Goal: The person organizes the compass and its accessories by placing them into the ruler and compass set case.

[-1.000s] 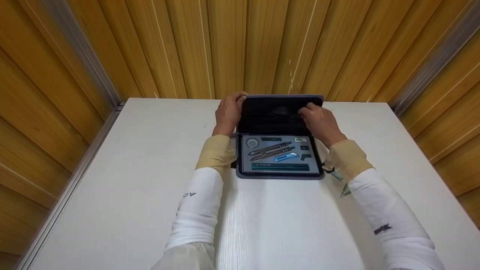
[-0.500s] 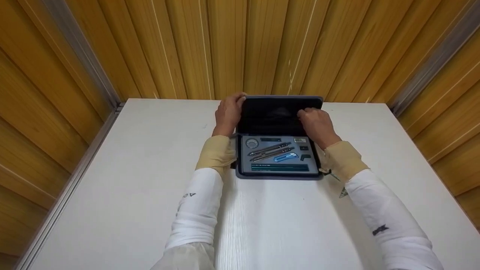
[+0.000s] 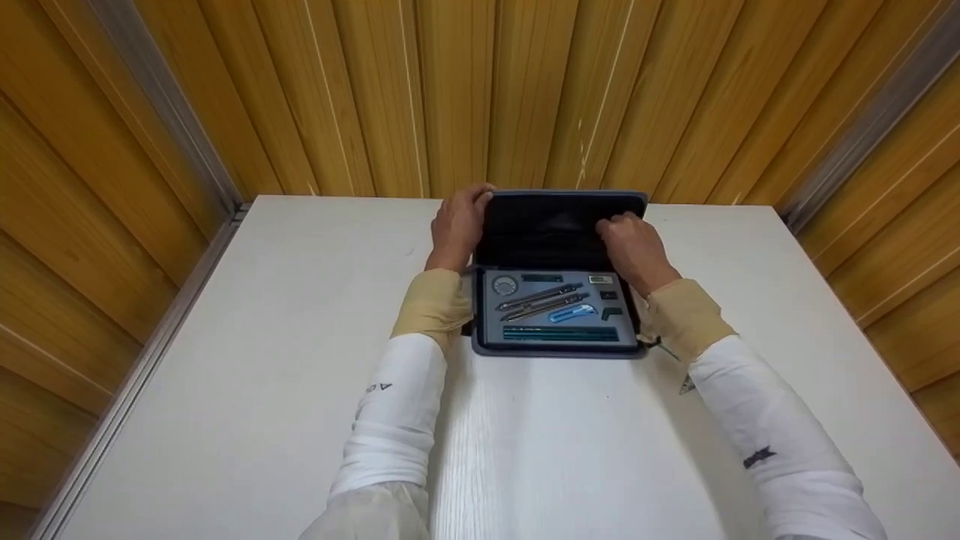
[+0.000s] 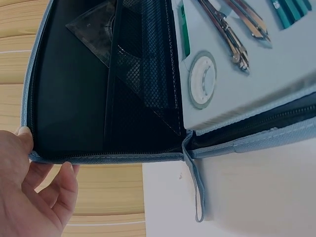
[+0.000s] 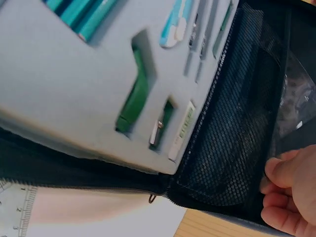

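Observation:
A zip case [image 3: 559,349] lies unfolded, its dark-lined lid [image 3: 540,217] raised at the back. My left hand [image 3: 456,229] grips the lid's upper left corner, thumb on the inside in the left wrist view. At the lid's right side, my right hand [image 3: 636,244] has its thumb and fingers curled at the edge of the mesh pocket [image 5: 222,118], pinching it. A clear plastic drawing template [image 4: 94,29] sticks out of that pocket. The grey tray holds two compasses [image 3: 541,304], a blue cutter [image 3: 572,313], green pencils [image 3: 559,334], an eraser [image 5: 181,129] and a sharpener [image 5: 160,126].
The case stands on a white table [image 3: 262,337], close to the ribbed wooden wall [image 3: 450,90]. A clear ruler [image 5: 17,207] lies on the table to the right of the case, partly under the right arm. A strap loop [image 4: 197,192] hangs at the case's left side.
My right hand has shifted slightly down and left along the lid, its forearm moving inward over the ruler. My left hand and the case stay nearly where they were.

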Action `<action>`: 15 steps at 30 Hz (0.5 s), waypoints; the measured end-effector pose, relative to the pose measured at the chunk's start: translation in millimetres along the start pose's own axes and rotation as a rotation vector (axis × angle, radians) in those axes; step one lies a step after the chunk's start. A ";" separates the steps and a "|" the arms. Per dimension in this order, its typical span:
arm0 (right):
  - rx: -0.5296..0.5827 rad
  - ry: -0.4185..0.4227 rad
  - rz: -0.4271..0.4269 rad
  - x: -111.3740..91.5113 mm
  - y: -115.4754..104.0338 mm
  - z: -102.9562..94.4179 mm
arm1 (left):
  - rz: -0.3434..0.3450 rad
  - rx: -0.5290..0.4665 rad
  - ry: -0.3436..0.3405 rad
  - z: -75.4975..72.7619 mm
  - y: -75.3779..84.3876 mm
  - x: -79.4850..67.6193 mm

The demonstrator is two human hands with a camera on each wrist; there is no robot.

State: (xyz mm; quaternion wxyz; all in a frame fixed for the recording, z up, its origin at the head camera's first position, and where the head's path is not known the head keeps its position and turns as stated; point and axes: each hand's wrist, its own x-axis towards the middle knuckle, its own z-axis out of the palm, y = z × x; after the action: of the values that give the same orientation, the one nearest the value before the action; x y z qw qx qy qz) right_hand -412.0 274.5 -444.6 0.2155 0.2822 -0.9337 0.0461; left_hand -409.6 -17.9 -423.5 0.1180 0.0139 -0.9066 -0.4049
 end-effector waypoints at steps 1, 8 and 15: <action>-0.003 -0.003 0.002 -0.1 -0.4 -0.4 | 0.001 0.000 0.001 0.2 0.3 0.1; -0.051 -0.028 0.064 -2.7 -3.2 1.4 | 0.004 -0.002 -0.019 2.9 3.2 0.6; -0.082 -0.030 0.023 -2.1 -1.7 0.8 | -0.012 0.005 -0.034 1.4 5.8 2.4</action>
State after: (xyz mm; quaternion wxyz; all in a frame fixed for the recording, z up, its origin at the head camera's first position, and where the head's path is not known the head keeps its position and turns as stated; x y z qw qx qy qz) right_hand -409.8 274.0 -446.3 0.2125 0.2629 -0.9411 0.0061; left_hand -411.9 -13.3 -419.6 0.1002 0.0125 -0.9094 -0.4035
